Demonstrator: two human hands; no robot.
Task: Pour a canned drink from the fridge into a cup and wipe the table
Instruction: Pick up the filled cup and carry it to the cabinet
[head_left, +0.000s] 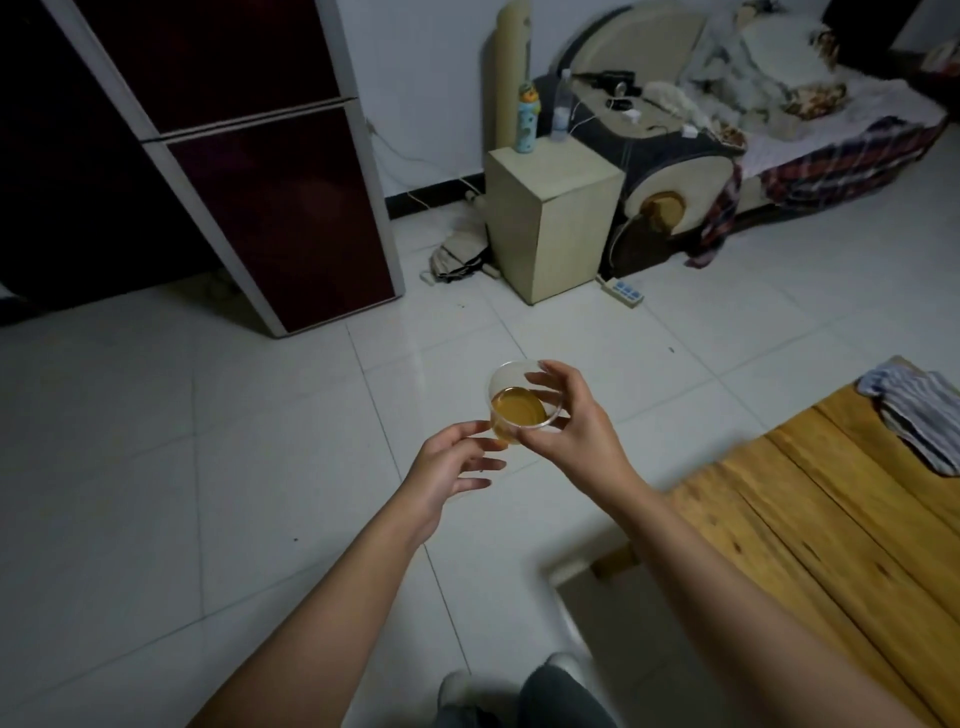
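Observation:
A clear plastic cup (511, 402) with amber drink in it is held in the air over the white tiled floor. My right hand (571, 421) grips it from the right, fingers wrapped around its rim and side. My left hand (452, 467) is just left of the cup, fingers spread, its fingertips touching or nearly touching the cup's lower side. The dark red fridge (270, 208) stands closed at the upper left. A wooden table (810, 519) fills the lower right, with a striped cloth (919, 415) lying on its far corner. No can is in view.
A beige bedside box (550, 218) with two bottles on top stands beyond the cup, next to a bed (779, 119) with bedding. A power strip (623, 292) lies on the floor by the box. My legs and shoes (519, 696) show at the bottom.

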